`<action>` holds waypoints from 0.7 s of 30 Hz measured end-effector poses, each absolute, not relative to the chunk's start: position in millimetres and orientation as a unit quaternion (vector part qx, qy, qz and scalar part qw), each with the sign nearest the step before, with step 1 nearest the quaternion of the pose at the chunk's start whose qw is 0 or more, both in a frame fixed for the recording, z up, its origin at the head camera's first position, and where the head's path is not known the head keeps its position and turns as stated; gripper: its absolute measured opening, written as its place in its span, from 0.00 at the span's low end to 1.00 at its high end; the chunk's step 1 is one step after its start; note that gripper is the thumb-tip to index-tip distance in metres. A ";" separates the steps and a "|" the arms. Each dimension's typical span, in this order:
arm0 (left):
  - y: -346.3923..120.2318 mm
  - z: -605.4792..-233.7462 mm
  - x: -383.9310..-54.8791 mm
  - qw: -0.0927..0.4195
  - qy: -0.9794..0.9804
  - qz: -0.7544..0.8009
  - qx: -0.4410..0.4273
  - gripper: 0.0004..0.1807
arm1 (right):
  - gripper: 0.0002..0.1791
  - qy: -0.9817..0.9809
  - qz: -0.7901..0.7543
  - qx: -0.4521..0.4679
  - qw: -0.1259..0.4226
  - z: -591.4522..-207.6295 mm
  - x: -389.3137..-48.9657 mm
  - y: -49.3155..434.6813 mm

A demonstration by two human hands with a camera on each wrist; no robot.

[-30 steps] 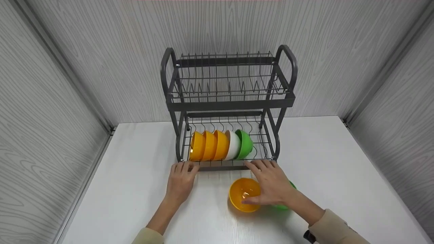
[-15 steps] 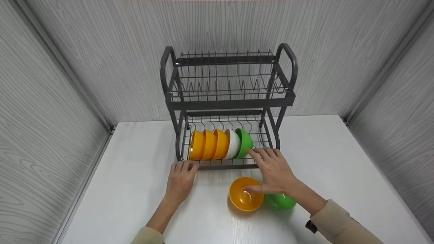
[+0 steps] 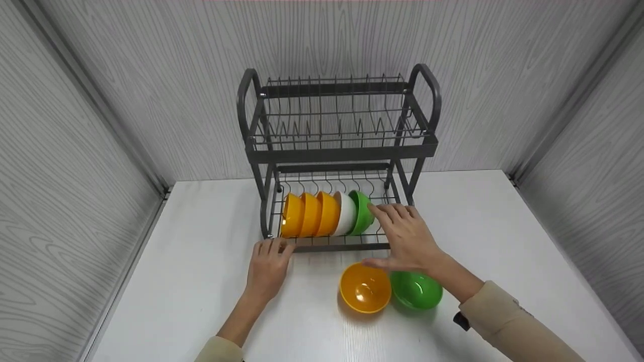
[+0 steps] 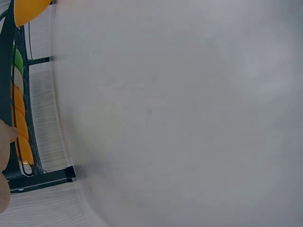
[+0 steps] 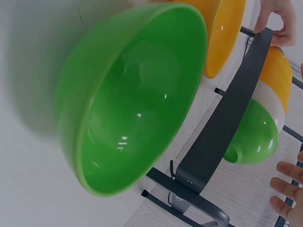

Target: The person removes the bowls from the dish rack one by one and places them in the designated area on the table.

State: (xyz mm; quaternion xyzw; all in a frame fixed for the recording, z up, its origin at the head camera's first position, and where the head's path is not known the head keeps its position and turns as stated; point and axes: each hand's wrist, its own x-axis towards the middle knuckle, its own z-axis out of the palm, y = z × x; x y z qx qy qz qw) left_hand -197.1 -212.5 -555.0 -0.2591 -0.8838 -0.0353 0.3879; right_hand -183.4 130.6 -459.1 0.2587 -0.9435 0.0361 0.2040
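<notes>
My left hand [image 3: 266, 269] grips the front rail of a dark two-tier dish rack [image 3: 342, 153] near its left corner; the right wrist view also shows those fingers curled over the rail. My right hand [image 3: 407, 241] is spread at the right of the lower tier, fingertips beside a green bowl [image 3: 360, 216] and holding nothing. That bowl stands on edge at the end of a row, after a white bowl [image 3: 345, 216] and three orange bowls [image 3: 328, 216]. On the table in front, an orange bowl [image 3: 365, 289] and another green bowl [image 3: 416, 292] sit upright, side by side.
The rack's upper tier holds only wire dividers [image 3: 339, 128]. White wood-grain panels [image 3: 85, 125] enclose the white table [image 3: 201, 301] at the back and both sides. The right forearm passes close over the table's green bowl.
My right hand has moved away from me, from above the table bowls to the lower tier's right side, uncovering the green bowl on the table. My left hand has stayed put.
</notes>
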 end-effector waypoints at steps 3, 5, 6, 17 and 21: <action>-212.6 -555.2 -197.6 0.388 -0.885 -0.030 -0.257 0.13 | 0.69 -0.943 0.037 0.257 0.206 -458.3 -187.8 130.5; -212.6 -555.1 -197.7 0.389 -0.884 -0.029 -0.257 0.13 | 0.69 -0.944 0.034 0.255 0.205 -458.0 -190.6 130.3; -212.7 -554.8 -197.7 0.389 -0.884 -0.028 -0.257 0.13 | 0.69 -0.945 0.033 0.254 0.203 -457.9 -191.9 130.2; -212.8 -556.5 -198.8 0.399 -0.877 -0.037 -0.266 0.12 | 0.67 -0.949 0.033 0.250 0.190 -458.7 -206.7 132.1; -212.8 -556.1 -198.4 0.393 -0.881 -0.032 -0.262 0.13 | 0.67 -0.951 0.030 0.246 0.185 -457.1 -212.6 132.3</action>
